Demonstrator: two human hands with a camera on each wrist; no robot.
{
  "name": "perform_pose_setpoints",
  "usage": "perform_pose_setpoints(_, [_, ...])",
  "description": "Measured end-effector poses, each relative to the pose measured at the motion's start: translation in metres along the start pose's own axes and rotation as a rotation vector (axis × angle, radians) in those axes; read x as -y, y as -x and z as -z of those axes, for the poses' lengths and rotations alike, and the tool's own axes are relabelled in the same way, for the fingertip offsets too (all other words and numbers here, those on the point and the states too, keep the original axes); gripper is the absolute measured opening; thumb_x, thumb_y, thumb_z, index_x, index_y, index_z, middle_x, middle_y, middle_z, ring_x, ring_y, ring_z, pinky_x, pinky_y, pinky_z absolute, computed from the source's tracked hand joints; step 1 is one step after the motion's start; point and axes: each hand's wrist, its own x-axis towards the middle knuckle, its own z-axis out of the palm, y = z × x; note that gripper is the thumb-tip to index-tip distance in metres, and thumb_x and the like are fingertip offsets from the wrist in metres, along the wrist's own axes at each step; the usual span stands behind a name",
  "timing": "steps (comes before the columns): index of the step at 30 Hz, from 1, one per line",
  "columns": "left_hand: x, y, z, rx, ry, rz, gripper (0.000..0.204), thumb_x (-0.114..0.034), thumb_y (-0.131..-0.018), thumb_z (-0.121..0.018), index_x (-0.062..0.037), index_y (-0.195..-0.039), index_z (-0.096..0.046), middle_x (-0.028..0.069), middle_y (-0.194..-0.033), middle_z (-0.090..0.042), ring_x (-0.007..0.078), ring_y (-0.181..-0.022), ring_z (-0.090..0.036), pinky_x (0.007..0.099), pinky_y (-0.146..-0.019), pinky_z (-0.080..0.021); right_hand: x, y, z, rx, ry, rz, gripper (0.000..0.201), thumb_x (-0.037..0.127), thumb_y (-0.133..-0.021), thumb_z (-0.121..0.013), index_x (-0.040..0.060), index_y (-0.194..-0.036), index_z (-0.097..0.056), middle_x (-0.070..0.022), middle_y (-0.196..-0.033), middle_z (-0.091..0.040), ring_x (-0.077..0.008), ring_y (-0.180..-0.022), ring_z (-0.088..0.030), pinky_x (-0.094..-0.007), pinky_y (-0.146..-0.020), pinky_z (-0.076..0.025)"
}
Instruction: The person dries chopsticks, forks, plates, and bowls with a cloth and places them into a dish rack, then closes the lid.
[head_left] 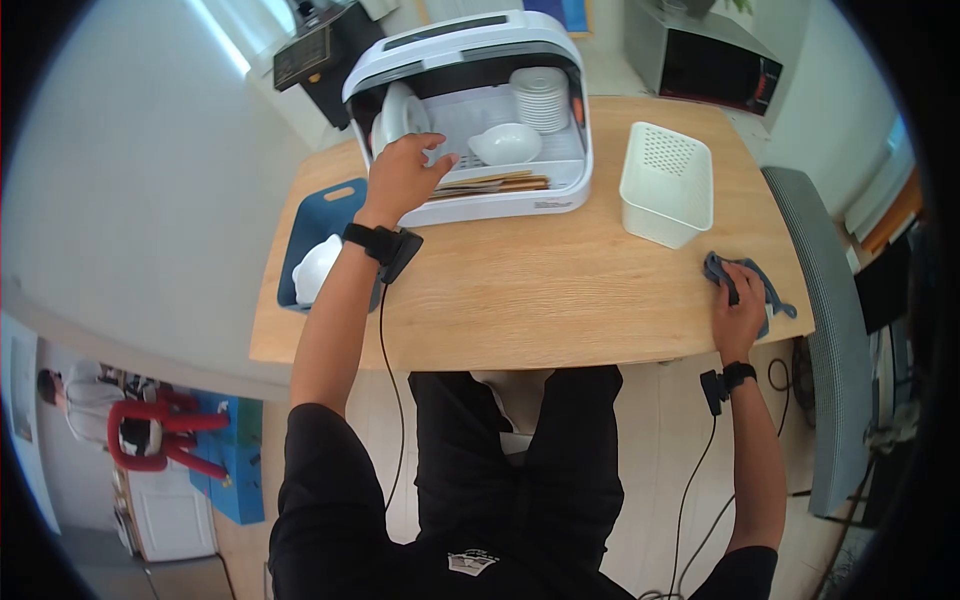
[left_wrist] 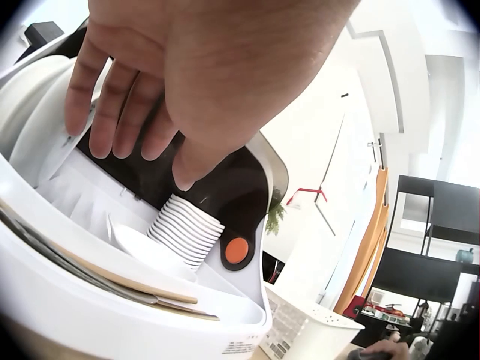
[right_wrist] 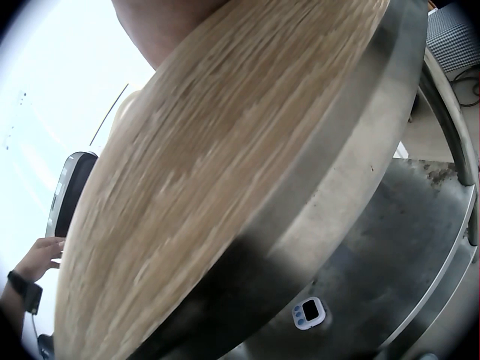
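My left hand (head_left: 405,175) (left_wrist: 180,75) is at the left end of a white dish cabinet (head_left: 505,207), fingers loosely extended beside upright white plates (head_left: 398,112) (left_wrist: 45,120); contact with them is unclear. Inside the cabinet are a white bowl (head_left: 508,145), a stack of small white dishes (head_left: 540,98) (left_wrist: 186,232), and chopsticks and utensils (head_left: 500,184) along the front. At the table's right side, my right hand (head_left: 740,305) grips a bunched dark grey-blue cloth (head_left: 770,285). The right wrist view has only part of this hand (right_wrist: 169,26), its fingers hidden.
A blue basin (head_left: 305,225) with white dishes (head_left: 317,268) stands on the table's left. White perforated basket (head_left: 667,185) sits right of the cabinet. Behind are a microwave (head_left: 710,65) and a black appliance (head_left: 335,55). Cables hang from both wrists.
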Motion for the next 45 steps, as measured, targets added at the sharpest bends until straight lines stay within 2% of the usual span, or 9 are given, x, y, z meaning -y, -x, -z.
perform_pose_setpoints(6, [0.076, 0.063, 0.085, -0.045, -0.069, 0.035, 0.036, -0.032, -0.087, -0.074, -0.0081, -0.114, -0.073, 0.0124, -0.110, -0.074, 0.0280, -0.093, -0.070, 0.0377, -0.082, -0.055, 0.002, 0.000, 0.000, 0.052, 0.008, -0.035, 0.031, -0.002, -0.085, -0.067, 0.0074, -0.114, -0.070, -0.0121, -0.116, -0.065, -0.0313, -0.111, -0.061, -0.0406, -0.098, -0.048])
perform_pose_setpoints(10, [0.144, 0.088, 0.107, 0.128, -0.051, 0.204, 0.034, -0.015, -0.088, -0.071, -0.0060, -0.121, -0.070, 0.0143, -0.113, -0.073, 0.0271, -0.095, -0.070, 0.0371, -0.085, -0.055, 0.000, -0.002, -0.001, 0.067, 0.014, -0.044, 0.032, -0.002, -0.086, -0.065, 0.0076, -0.116, -0.070, -0.0124, -0.117, -0.065, -0.0316, -0.113, -0.060, -0.0407, -0.099, -0.047])
perform_pose_setpoints(15, [0.153, 0.091, 0.102, 0.416, -0.005, 0.190, 0.042, 0.000, -0.086, -0.064, -0.0053, -0.127, -0.067, 0.0164, -0.119, -0.071, 0.0278, -0.097, -0.070, 0.0356, -0.089, -0.054, 0.004, 0.000, -0.001, 0.043, 0.026, -0.055, 0.032, -0.001, -0.085, -0.066, 0.0084, -0.116, -0.070, -0.0120, -0.116, -0.064, -0.0318, -0.112, -0.060, -0.0408, -0.099, -0.047])
perform_pose_setpoints(19, [0.144, 0.089, 0.096, 0.434, 0.082, 0.220, 0.034, -0.001, -0.081, -0.072, -0.0046, -0.115, -0.073, 0.0141, -0.104, -0.075, 0.0260, -0.093, -0.071, 0.0351, -0.087, -0.055, 0.005, 0.001, 0.000, 0.040, 0.054, -0.050, 0.032, 0.000, -0.085, -0.067, 0.0085, -0.116, -0.070, -0.0122, -0.115, -0.064, -0.0319, -0.112, -0.060, -0.0413, -0.098, -0.048])
perform_pose_setpoints(28, [0.125, 0.082, 0.116, 0.301, -0.028, 0.191, 0.012, -0.005, -0.077, -0.078, -0.0017, -0.087, -0.072, 0.0107, -0.086, -0.074, 0.0216, -0.082, -0.070, 0.0321, -0.077, -0.055, 0.003, 0.000, -0.001, 0.053, 0.040, -0.059, 0.031, 0.000, -0.086, -0.067, 0.0078, -0.116, -0.070, -0.0124, -0.116, -0.065, -0.0321, -0.114, -0.060, -0.0415, -0.100, -0.047])
perform_pose_setpoints(35, [0.126, 0.082, 0.146, 0.150, -0.157, 0.088, 0.012, -0.007, -0.081, -0.077, -0.0011, -0.087, -0.069, 0.0088, -0.083, -0.071, 0.0197, -0.069, -0.068, 0.0305, -0.067, -0.055, 0.006, -0.002, 0.003, 0.066, 0.055, -0.065, 0.028, 0.003, -0.088, -0.066, 0.0078, -0.116, -0.070, -0.0116, -0.116, -0.064, -0.0324, -0.114, -0.059, -0.0420, -0.100, -0.047])
perform_pose_setpoints(37, [0.121, 0.084, 0.152, 0.040, 0.258, 0.311, 0.014, -0.009, -0.086, -0.075, -0.0009, -0.091, -0.065, 0.0069, -0.082, -0.069, 0.0150, -0.069, -0.067, 0.0264, -0.062, -0.055, 0.004, -0.002, 0.001, 0.069, 0.058, -0.073, 0.027, 0.003, -0.088, -0.066, 0.0077, -0.115, -0.070, -0.0116, -0.116, -0.065, -0.0323, -0.114, -0.059, -0.0415, -0.099, -0.047])
perform_pose_setpoints(39, [0.098, 0.091, 0.149, 0.065, 0.381, 0.330, 0.017, -0.010, -0.090, -0.070, -0.0012, -0.100, -0.059, 0.0060, -0.083, -0.067, 0.0117, -0.069, -0.067, 0.0235, -0.059, -0.057, 0.002, -0.001, -0.001, 0.039, 0.057, -0.024, 0.028, -0.001, -0.088, -0.066, 0.0053, -0.116, -0.069, -0.0126, -0.115, -0.066, -0.0325, -0.111, -0.062, -0.0404, -0.098, -0.049])
perform_pose_setpoints(45, [0.041, 0.143, 0.086, 0.385, 1.137, 0.654, 0.026, -0.007, -0.091, -0.054, -0.0031, -0.117, -0.048, 0.0105, -0.101, -0.067, 0.0196, -0.079, -0.072, 0.0317, -0.065, -0.064, 0.003, -0.002, 0.000, 0.025, 0.051, -0.050, 0.027, 0.001, -0.086, -0.067, 0.0104, -0.111, -0.071, -0.0085, -0.114, -0.066, -0.0309, -0.109, -0.061, -0.0392, -0.095, -0.049])
